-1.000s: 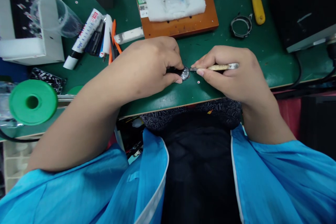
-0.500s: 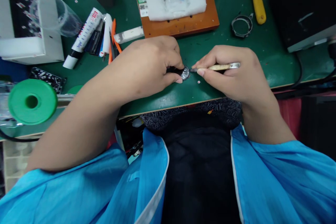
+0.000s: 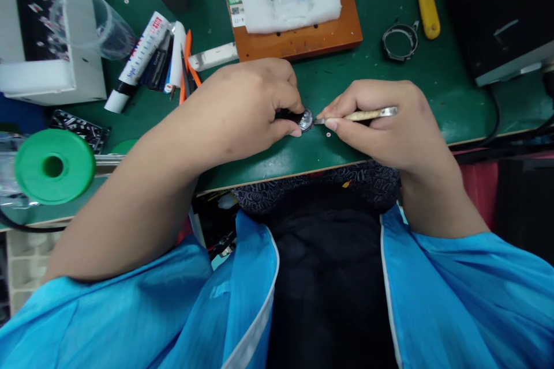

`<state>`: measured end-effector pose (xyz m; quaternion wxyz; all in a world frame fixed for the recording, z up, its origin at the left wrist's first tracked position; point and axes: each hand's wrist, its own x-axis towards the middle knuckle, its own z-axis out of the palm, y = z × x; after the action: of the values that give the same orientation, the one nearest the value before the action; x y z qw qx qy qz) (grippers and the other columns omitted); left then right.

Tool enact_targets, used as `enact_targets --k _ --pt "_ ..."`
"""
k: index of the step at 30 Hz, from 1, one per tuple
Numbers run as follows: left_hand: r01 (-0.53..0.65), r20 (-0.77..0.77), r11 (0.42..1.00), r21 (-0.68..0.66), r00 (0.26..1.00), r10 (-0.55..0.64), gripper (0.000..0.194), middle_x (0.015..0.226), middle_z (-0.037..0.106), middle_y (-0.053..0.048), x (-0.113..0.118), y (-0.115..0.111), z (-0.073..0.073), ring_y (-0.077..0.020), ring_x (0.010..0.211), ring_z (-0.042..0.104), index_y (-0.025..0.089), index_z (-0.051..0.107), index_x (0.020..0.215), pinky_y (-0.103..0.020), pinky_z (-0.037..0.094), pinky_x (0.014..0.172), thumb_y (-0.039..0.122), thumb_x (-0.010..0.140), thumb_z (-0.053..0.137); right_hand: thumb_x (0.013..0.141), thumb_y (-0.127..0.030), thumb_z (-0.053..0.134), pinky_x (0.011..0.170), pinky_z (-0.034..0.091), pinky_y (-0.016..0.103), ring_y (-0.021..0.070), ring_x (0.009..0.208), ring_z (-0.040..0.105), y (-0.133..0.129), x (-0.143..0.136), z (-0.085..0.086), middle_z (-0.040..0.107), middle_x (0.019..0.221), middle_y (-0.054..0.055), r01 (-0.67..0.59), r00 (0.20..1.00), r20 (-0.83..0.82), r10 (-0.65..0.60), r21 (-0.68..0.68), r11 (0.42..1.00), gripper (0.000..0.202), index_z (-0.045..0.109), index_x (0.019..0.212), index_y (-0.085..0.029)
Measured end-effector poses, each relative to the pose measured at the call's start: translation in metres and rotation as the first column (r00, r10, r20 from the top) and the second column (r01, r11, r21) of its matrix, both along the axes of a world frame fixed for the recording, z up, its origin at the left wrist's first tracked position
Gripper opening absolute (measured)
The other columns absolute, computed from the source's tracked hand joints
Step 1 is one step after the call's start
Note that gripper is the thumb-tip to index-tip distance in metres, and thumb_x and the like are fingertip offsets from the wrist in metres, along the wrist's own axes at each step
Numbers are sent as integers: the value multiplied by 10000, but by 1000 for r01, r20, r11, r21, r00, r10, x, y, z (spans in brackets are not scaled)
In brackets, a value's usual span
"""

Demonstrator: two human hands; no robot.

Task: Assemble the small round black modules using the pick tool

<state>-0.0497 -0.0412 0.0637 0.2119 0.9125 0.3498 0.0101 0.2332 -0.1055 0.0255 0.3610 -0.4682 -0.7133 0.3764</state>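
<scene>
Left hand (image 3: 246, 106) is closed, thumb and fingertips pinching a small round metal part (image 3: 306, 120) low over the green table (image 3: 433, 78), near its front edge. Right hand (image 3: 381, 121) is closed around a slim tool (image 3: 367, 114) held nearly level, its tip meeting the part's right side. An orange board (image 3: 298, 40) lies just behind both hands.
</scene>
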Motion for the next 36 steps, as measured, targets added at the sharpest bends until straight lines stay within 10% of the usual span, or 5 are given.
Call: enact_targets --k 36 --pt "-5 -46 1000 10 999 5 300 1441 878 -119 1 -1 1 -401 1336 835 318 934 1247 -547 642 1101 471 1167 688 1045 -394 978 920 759 489 335 996 916 2 -5 -5 929 926 11 107 994 28 -109 45 993 267 803 851 -340"
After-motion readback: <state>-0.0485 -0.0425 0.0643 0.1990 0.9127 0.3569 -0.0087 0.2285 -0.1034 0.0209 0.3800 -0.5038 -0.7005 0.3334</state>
